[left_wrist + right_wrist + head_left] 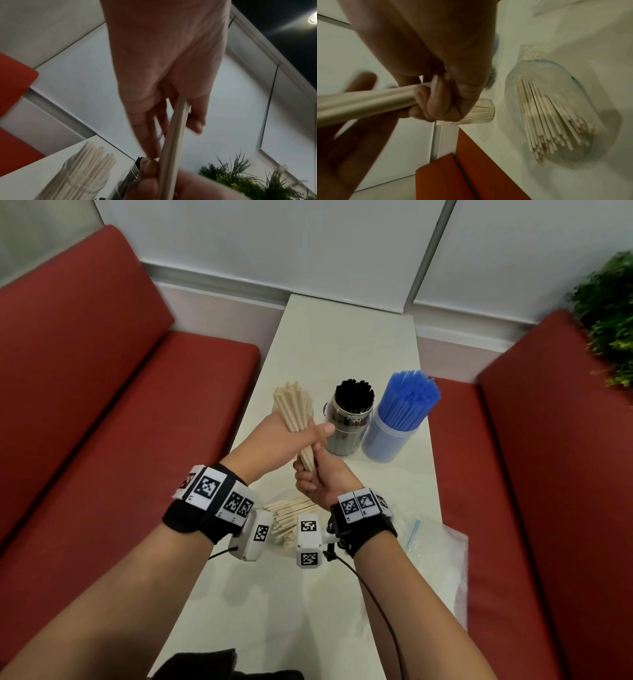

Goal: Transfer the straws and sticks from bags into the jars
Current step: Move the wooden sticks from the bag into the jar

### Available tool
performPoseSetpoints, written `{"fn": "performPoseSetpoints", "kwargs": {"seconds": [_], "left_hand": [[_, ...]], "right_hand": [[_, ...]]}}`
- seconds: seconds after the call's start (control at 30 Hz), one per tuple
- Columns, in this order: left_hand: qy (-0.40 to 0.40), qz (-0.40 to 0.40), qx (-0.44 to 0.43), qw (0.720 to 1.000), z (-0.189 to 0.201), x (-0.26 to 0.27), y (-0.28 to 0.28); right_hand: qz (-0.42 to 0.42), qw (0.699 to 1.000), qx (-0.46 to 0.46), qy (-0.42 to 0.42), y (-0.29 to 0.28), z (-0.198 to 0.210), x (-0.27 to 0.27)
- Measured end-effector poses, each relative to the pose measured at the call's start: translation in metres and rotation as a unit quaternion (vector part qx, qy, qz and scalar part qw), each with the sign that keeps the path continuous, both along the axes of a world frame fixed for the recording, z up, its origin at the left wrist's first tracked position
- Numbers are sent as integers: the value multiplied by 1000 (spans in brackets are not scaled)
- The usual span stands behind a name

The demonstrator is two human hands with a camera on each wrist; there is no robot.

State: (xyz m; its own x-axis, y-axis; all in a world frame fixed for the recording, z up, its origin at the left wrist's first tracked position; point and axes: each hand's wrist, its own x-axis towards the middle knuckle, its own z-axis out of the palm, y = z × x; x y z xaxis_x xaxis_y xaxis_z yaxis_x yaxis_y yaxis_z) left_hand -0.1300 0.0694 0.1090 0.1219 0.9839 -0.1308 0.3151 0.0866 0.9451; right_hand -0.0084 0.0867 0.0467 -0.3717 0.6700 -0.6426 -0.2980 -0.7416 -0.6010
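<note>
Both hands hold one bundle of wooden sticks [297, 414] above the worktop [346, 344], approx. over its middle. The left hand [287, 436] is wrapped round the upper part of the bundle, thumb pointing twd. the jars, and the sticks fan out above it. In the left wrist view the fingers [145, 128] lie fairly straight along the sticks with the thumb on the other side. The right hand [317, 477] grips the lower end, fingers [435, 102] curled tight round it; the cut ends poke out just below the fist in the right wrist view.

A clear jar w/ sticks already in it [553, 115] stands on the worktop right under the hands, near the left edge; in the head view it's mostly hidden behind the left hand. To its right stand a jar of black straws [351, 419] and, just beside that, a jar of blue straws [399, 419] near the right edge.

A 2nd lot of sticks [291, 518] lies on the worktop below the wrists, twd. the near end. A clear plastic bag [442, 549] lies at the near right edge, w/ one or two blue straws [413, 530] on it.
</note>
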Motion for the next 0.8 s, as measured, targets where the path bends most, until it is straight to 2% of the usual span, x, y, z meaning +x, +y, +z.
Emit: {"fn": "performPoseSetpoints", "kwargs": {"seconds": [0.13, 0.23, 0.3, 0.37, 0.47, 0.5, 0.53, 0.6, 0.63, 0.67, 0.7, 0.73, 0.8], "left_hand": [[50, -13, -29, 998, 1, -13, 7], [1, 7, -47, 999, 1, -13, 11], [-20, 44, -50, 998, 0, -13, 14], [-37, 81, -44, 995, 0, -18, 21], [-67, 128, -33, 989, -1, -28, 39], [-74, 141, -30, 987, -2, -32, 47], [-81, 157, -25, 984, -4, -36, 55], [-97, 203, -16, 974, -11, -43, 72], [-100, 224, -10, 969, -16, -45, 79], [-98, 239, -5, 966, -22, -46, 86], [-94, 247, -4, 964, -29, -46, 92], [-91, 251, -6, 964, -36, -44, 96], [-86, 249, -11, 965, -52, -41, 104]], "right_hand": [[-23, 999, 24, 6, 9, -6, 10], [-10, 999, 43, 26, 12, -12, 7], [-44, 999, 24, 12, 15, -21, 3], [-63, 996, 21, -61, 17, -36, 2], [41, 971, 100, -215, 13, -61, 2], [106, 942, 152, -278, 11, -69, 3], [185, 891, 217, -352, 8, -76, 3], [351, 740, 322, -475, 1, -90, -1], [412, 675, 346, -505, -3, -97, -3], [454, 631, 354, -520, -6, -105, -6], [481, 600, 357, -529, -9, -113, -8], [495, 582, 361, -534, -13, -118, -9], [505, 559, 372, -543, -18, -127, -10]]}}
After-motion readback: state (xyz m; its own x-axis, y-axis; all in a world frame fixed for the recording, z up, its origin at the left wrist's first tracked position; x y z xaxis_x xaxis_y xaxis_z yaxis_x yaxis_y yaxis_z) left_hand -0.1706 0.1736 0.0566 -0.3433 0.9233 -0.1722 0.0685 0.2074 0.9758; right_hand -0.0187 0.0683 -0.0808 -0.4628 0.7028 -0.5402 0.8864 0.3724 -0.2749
